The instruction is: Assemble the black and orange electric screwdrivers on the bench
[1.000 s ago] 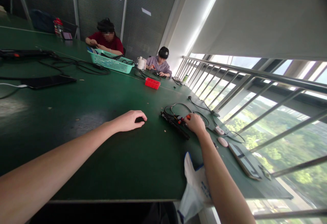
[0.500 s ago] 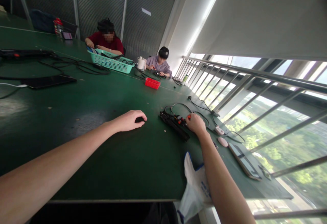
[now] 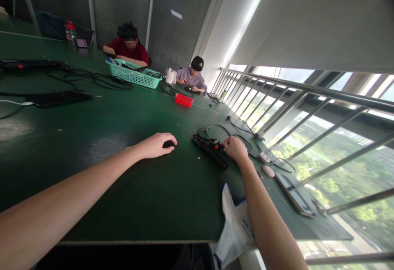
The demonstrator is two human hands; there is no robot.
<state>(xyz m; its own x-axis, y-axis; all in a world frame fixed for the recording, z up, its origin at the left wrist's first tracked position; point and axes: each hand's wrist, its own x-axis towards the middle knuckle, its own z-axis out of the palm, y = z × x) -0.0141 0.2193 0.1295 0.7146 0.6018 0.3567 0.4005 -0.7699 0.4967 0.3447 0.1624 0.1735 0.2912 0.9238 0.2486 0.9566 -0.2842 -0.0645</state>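
My right hand (image 3: 236, 149) is closed, with a small orange piece (image 3: 227, 141) showing at its fingertips; I cannot make out its kind. Just left of those fingers lies a long black device (image 3: 212, 152) on the table, its inside exposed, with red and orange parts and fine wires. A black cord (image 3: 219, 125) loops behind it. My left hand (image 3: 158, 145) rests on the tabletop to the left of the device, fingers curved and thumb apart from them. Dark shade fills the gap between thumb and fingers, and no held thing can be made out there.
On the green table (image 3: 147, 204), a white glove (image 3: 232, 225) hangs over the front edge. A phone (image 3: 294, 194) and cables lie right, beside a railing (image 3: 295, 87). Farther back stand a red bin (image 3: 184, 100) and a turquoise basket (image 3: 135, 75). Two people sit at the far side.
The black device has shifted very slightly by my right hand. Both my hands stay almost in place. The far person in red has moved a hand a little.
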